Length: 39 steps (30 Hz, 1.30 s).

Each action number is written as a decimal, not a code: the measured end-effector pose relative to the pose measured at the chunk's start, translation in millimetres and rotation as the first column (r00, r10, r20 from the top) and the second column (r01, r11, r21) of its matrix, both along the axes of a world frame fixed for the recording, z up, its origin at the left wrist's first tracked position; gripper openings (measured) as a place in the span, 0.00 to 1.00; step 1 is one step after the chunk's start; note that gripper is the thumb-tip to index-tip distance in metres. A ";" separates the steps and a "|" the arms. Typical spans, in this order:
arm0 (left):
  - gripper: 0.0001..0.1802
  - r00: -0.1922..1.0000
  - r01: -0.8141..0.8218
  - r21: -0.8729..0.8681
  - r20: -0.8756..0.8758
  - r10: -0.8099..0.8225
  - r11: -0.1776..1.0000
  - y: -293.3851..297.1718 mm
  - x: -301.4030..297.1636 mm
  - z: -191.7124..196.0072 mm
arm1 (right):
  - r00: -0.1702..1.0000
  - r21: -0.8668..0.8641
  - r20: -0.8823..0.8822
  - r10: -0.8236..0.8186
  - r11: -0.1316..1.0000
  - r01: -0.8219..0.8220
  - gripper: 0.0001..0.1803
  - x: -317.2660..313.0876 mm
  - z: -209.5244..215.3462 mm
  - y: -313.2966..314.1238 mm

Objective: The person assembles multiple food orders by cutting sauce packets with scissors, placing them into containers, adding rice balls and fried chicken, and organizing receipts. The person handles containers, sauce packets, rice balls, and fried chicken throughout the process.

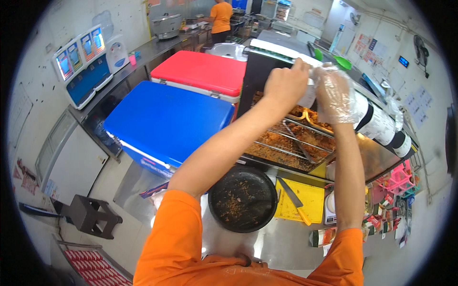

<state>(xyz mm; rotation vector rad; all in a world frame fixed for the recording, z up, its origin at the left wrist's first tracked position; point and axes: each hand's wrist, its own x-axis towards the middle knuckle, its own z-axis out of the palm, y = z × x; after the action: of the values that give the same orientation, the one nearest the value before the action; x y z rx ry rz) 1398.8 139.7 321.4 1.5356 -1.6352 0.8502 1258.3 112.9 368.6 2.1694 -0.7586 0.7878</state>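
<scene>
A food display warmer (257,71) with a dark side stands in front of me, and both my arms reach up to its top edge. My left hand (287,83), bare, has its fingers closed at the upper end of a white paper slip (307,97). On the slip's other side my right hand (335,93), in a clear plastic glove, is curled against it; the crinkled glove partly hides the fingertips. Below the hands, tongs (296,138) lie on a wire rack over brown fried food (281,143). Yellow-rimmed trays of food (317,121) sit higher inside.
A black round pan (243,209) with crumbs and a knife (291,193) on a yellow cutting board (312,198) lie on the steel table nearest me. Blue (171,119) and red (200,69) coolers stand left. White paper slips (377,125) line the warmer's top right. Someone in orange (221,18) works far back.
</scene>
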 end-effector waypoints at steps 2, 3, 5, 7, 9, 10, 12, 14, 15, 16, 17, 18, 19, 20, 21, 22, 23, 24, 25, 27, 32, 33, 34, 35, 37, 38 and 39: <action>0.12 1.000 -0.001 -0.068 0.027 0.003 0.998 -2.5 -5.7 -9.3 | 0.996 -0.120 0.080 0.041 0.992 -0.032 0.03 2.6 -2.1 -9.3; 0.13 0.999 -0.018 -0.088 0.033 0.021 0.996 -1.4 -5.1 -9.2 | 0.999 -0.093 0.035 -0.011 0.996 0.015 0.04 5.0 -2.6 -1.0; 0.14 0.999 0.013 -0.052 0.053 -0.010 0.999 -2.9 14.0 -4.9 | 0.997 0.031 0.007 -0.080 0.996 0.080 0.06 26.7 -7.3 7.4; 0.18 0.998 0.046 0.052 0.046 -0.048 0.998 -2.3 20.3 2.5 | 0.997 0.053 0.020 -0.078 0.996 0.077 0.08 29.5 -15.6 -5.7; 0.20 0.992 0.122 0.030 -0.027 -0.121 0.992 4.9 32.2 4.7 | 0.999 -0.068 0.054 0.003 0.998 0.001 0.07 23.6 -11.8 -6.2; 0.21 0.986 0.155 0.018 -0.059 -0.154 0.988 7.5 37.4 6.1 | 0.996 -0.130 0.071 0.049 0.991 -0.040 0.07 22.2 -9.3 -5.1; 0.24 0.981 0.175 0.039 -0.093 -0.170 0.984 5.3 40.3 -0.6 | 0.999 -0.089 0.030 -0.034 0.995 0.037 0.08 19.5 -9.4 -14.0; 0.25 0.993 0.114 0.064 -0.045 -0.111 0.991 11.0 35.8 -2.0 | 0.981 0.084 -0.013 -0.191 0.978 0.192 0.08 21.8 -12.6 -25.1; 0.26 0.993 0.108 0.093 -0.059 -0.102 0.990 8.0 39.9 1.2 | 0.996 0.147 0.070 -0.062 0.988 0.051 0.09 26.4 -15.9 -18.9; 0.25 0.994 0.089 0.109 -0.067 -0.082 0.990 12.4 43.3 7.5 | 0.997 0.098 0.064 -0.039 0.995 0.033 0.10 27.0 -14.5 -15.6; 0.25 0.989 0.133 0.122 -0.085 -0.123 0.984 14.0 49.4 7.6 | 0.998 0.054 0.056 -0.017 0.998 0.014 0.12 27.8 -15.5 -11.1; 0.24 0.990 0.086 0.159 -0.124 -0.067 0.984 23.5 52.2 6.9 | 0.998 -0.025 0.059 -0.006 1.000 0.008 0.16 26.3 -16.5 -8.8; 0.22 0.964 0.158 0.039 -0.221 -0.145 0.987 40.5 53.1 4.2 | 0.998 -0.044 0.056 -0.035 0.998 0.038 0.16 18.6 -12.1 -9.7; 0.20 0.891 0.259 -0.047 -0.374 -0.257 0.965 60.0 48.2 -6.3 | 0.996 -0.063 0.050 -0.068 0.996 0.071 0.16 8.5 -10.4 -17.2; 0.17 0.839 0.280 -0.152 -0.441 -0.319 0.948 86.4 38.8 -18.7 | 0.995 -0.076 0.046 -0.093 0.992 0.096 0.15 1.2 -11.4 -23.1; 0.14 0.767 0.325 -0.178 -0.525 -0.369 0.929 110.7 25.2 -39.1 | 0.972 0.076 0.051 -0.230 0.971 0.226 0.12 5.9 -18.8 -24.7; 0.11 0.649 0.411 -0.147 -0.646 -0.402 0.900 141.4 12.1 -61.3 | 0.985 0.084 0.088 -0.145 0.987 0.138 0.13 7.2 -27.1 -30.5; 0.16 0.534 0.515 -0.073 -0.752 -0.386 0.854 173.6 12.7 -100.5 | 0.990 0.084 0.133 -0.036 0.996 0.025 0.13 14.2 -29.3 -28.6; 0.21 0.324 0.580 -0.075 -0.892 -0.314 0.811 207.7 5.0 -143.8 | 0.990 0.155 0.132 -0.048 0.987 0.027 0.13 24.3 -30.6 -16.7; 0.19 0.029 0.627 0.086 -0.996 0.087 0.774 289.6 -25.3 -210.3 | 0.992 0.051 0.026 -0.120 0.992 0.119 0.14 10.1 -16.8 -36.0; 0.09 -0.547 0.195 0.224 -0.783 0.295 0.955 515.6 -121.4 -335.1 | 0.994 0.103 -0.094 -0.061 0.992 0.070 0.12 24.2 4.7 -37.1; 0.09 -0.515 0.200 0.174 -0.819 0.254 0.964 549.9 -147.2 -354.9 | 0.993 0.113 -0.113 0.029 0.993 -0.017 0.11 42.7 0.8 -51.9; 0.10 -0.481 0.186 0.120 -0.854 0.197 0.975 583.1 -171.9 -376.5 | 0.993 0.092 -0.115 0.025 0.996 -0.014 0.11 36.8 12.9 -62.7; 0.10 -0.466 0.062 0.114 -0.875 0.130 0.992 628.4 -221.5 -388.7 | 0.988 0.103 -0.073 0.134 0.987 -0.126 0.11 68.2 -6.1 -26.3; 0.12 -0.163 0.124 0.132 -0.975 0.151 0.983 668.0 -284.1 -365.6 | 0.924 0.127 0.049 0.379 0.915 -0.382 0.11 78.0 -58.6 38.5; 0.13 -0.118 0.149 0.261 -0.953 0.279 0.954 689.3 -317.4 -358.2 | 0.842 0.143 0.132 0.523 0.831 -0.538 0.11 67.2 -86.8 84.9; 0.14 -0.053 0.025 0.234 -0.971 0.235 0.972 705.3 -351.6 -353.3 | 0.726 0.216 0.221 0.651 0.693 -0.688 0.11 65.0 -135.6 131.9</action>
<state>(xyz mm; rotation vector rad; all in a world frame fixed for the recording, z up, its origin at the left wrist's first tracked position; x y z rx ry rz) 1047.2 845.1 -31.9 1.6666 -0.3561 -0.5373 1323.3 244.8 233.1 2.7224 -0.0873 1.2555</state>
